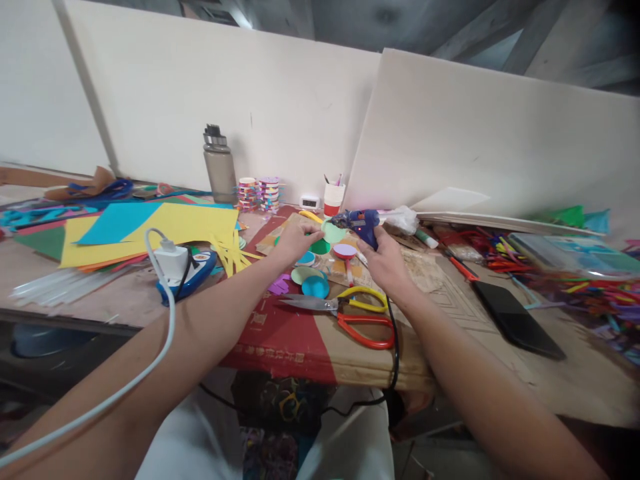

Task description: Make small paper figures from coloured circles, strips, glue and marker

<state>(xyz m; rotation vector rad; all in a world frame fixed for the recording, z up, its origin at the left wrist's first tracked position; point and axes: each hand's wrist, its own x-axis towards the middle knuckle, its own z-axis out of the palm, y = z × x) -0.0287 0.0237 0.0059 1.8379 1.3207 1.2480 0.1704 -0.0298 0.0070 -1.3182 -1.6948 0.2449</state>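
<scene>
Glue gun: a blue plastic hot-glue gun [361, 221] sits in the right hand [384, 261] above the middle of the table, nozzle pointing left toward a pale green paper disc [333, 233].
Right hand: fingers curled tight around the gun's grip; whether a finger presses the trigger cannot be told.
Left hand: the left hand [296, 241] lies just beside the pale green paper disc, fingertips at its left edge; whether they pinch it or only touch is unclear.
Cord: a black cable [395, 347] runs down from near the right wrist over the table edge, its end hidden below.
Nearby: red-and-yellow-handled steel scissors [350, 312] lie between the forearms on a red-printed cardboard sheet [280, 340], close to small teal and pink paper discs [315, 285].
Farther out: yellow and blue paper sheets [150, 230] to the left, a flat black phone [515, 319] to the right, a grey drinking bottle [219, 165] behind.
Hard to read: the coloured sticks [595, 290] at far right blur together and are cut off by the frame.
</scene>
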